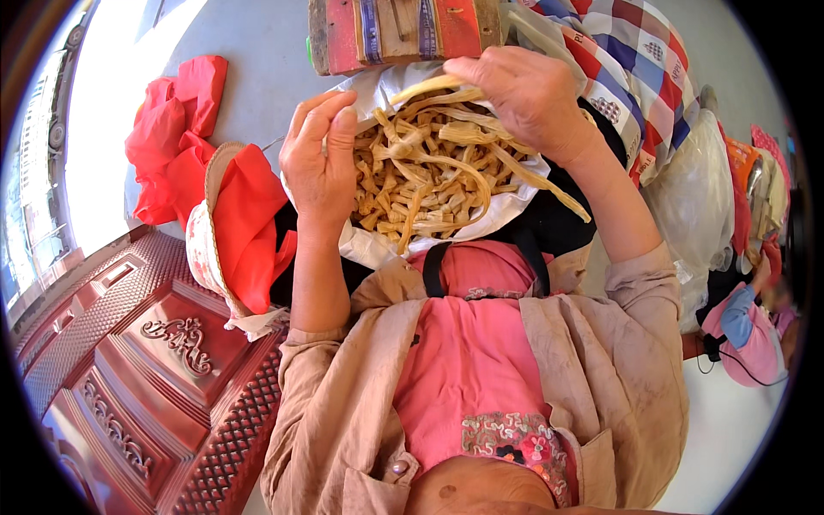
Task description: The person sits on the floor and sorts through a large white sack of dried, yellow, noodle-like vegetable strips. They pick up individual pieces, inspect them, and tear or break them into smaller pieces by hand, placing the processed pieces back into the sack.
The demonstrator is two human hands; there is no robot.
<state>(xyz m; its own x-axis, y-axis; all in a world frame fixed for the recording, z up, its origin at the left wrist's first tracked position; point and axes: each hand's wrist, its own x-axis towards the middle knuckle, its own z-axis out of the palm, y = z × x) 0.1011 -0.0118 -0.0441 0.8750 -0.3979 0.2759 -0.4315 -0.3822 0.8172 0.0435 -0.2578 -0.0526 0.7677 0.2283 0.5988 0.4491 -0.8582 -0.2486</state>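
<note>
Head view shows two hands over one white plastic bag that lies open on the person's lap, on a black cloth. Inside the bag lies a heap of pale tan strips, too many to count: flat, ribbon-like, dry-looking, some short and chopped, some long and curling over the bag's rim. Left hand is at the bag's left edge, fingers curled with thumb against fingertips; what it pinches, if anything, I cannot tell. Right hand is above the heap's far side, fingers closed on a few long strips that trail down into the bag. One wooden stool, painted red and worn, is beyond the bag. One straw hat with red cloth lies at the left, beside a carved red-brown door. One checked bag sits at the upper right
</note>
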